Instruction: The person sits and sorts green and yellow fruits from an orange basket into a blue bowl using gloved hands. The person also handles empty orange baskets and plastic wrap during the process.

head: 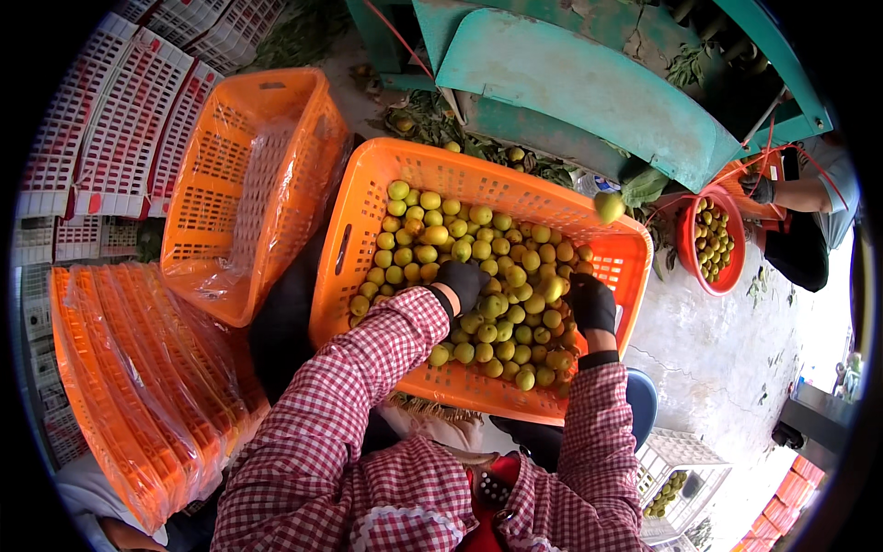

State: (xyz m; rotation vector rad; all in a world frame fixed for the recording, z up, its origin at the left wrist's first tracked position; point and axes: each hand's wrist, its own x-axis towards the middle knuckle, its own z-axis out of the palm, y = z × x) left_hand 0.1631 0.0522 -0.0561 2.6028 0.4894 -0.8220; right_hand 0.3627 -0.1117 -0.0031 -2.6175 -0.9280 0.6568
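Observation:
A large orange plastic crate [483, 169] with slotted walls lies before me, holding many small round yellow-green fruits [510, 276]. My left hand [463, 281], in a black glove, reaches down among the fruits near the crate's middle; its fingertips are hidden. Over at the right side, my right hand [592, 300], also gloved in black, is lowered at the edge of the pile. A yellower fruit [552, 288] lies close to its fingers, and whether it is held cannot be told. One green fruit [609, 207] shows at the far rim beside a leaf [643, 186].
An orange crate [276, 90] lined with clear plastic stands left, above stacked orange crates [138, 386]. White crates [117, 138] rise behind. A green metal machine panel [572, 83] overhangs the far side. Right, a person's arm [800, 195] is near a red tub [732, 276] of fruit.

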